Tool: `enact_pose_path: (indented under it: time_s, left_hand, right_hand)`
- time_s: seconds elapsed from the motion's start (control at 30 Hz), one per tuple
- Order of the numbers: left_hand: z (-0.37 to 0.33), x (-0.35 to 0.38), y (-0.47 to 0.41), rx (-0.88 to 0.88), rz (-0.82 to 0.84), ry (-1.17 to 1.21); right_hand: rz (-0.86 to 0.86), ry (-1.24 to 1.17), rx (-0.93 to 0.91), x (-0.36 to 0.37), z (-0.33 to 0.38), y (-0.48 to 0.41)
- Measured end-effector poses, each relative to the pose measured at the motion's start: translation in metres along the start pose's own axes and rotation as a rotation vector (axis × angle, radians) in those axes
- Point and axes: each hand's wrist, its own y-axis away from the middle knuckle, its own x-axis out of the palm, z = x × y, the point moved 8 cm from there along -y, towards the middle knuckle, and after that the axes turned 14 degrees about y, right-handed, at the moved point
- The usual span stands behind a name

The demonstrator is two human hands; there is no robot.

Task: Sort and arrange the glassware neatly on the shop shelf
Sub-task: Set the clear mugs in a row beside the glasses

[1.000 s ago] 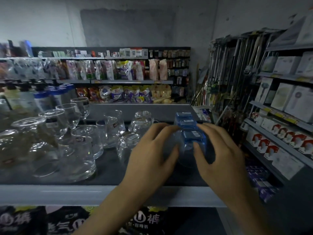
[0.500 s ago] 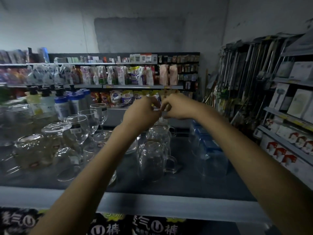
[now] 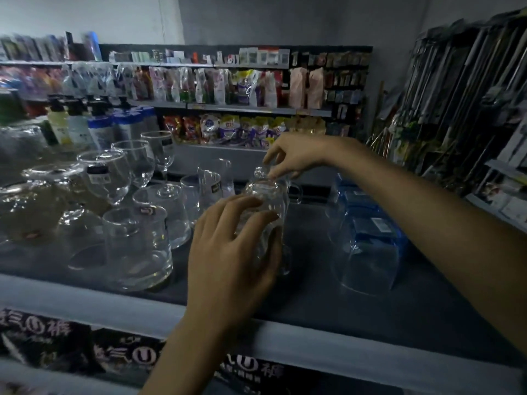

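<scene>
Two clear glass mugs stand upside down, one behind the other, mid-shelf. My left hand (image 3: 233,246) wraps its fingers round the front mug (image 3: 271,203). My right hand (image 3: 296,156) reaches in from the right and pinches the top of the rear mug (image 3: 261,173), whose handle points right. A row of blue-tinted tumblers (image 3: 368,243) stands upside down to the right. To the left are clear tumblers (image 3: 137,246), a small jug (image 3: 212,181) and stemmed wine glasses (image 3: 137,163).
The dark shelf has a pale front edge (image 3: 85,297). Bottles (image 3: 77,126) stand at the back left, with snack shelves behind them. Hanging utensils (image 3: 456,95) and boxed goods fill the rack on the right. Bare shelf lies between the mugs and the blue tumblers.
Both hands came down from the back of the shelf. My left hand drew back and closed round the front mug; my right hand dropped onto the rear mug's top.
</scene>
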Motion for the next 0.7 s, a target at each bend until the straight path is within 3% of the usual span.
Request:
enact_pose_path:
  time_s: [0.43, 0.7]
  left_hand:
    - [0.019, -0.004, 0.011, -0.155, -0.096, 0.225]
    - [0.028, -0.002, 0.009, -0.276, -0.093, 0.312]
  right_hand:
    - [-0.012, -0.033, 0.075, 0.007, -0.005, -0.002]
    - [-0.145, 0.118, 0.076, -0.008, 0.004, 0.010]
